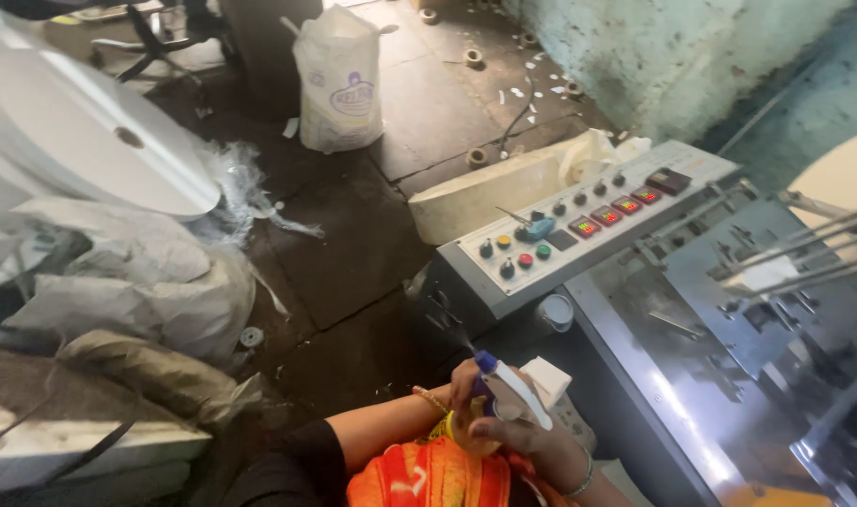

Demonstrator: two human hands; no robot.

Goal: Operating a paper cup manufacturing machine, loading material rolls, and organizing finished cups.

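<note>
1. The one camera sits on my head and looks steeply down past my lap.
2. It faces a grey control panel (pixel 569 225) and the dark stone floor (pixel 353 244) beyond.
3. My hands sit close, at the bottom edge; the white sack (pixel 339 80) is far off.

A white sack (pixel 338 80) with a blue printed mark stands on the floor (pixel 353 235); small red-lit displays (pixel 616 211) line the grey control panel (pixel 579 235).

The floor (pixel 353 235) is dark stone slabs, dusty, with small white scraps on it. A pale green wall (pixel 672 47) with worn paint stands at the back. Daylight falls on the floor near a white sack (pixel 339 80).
</note>
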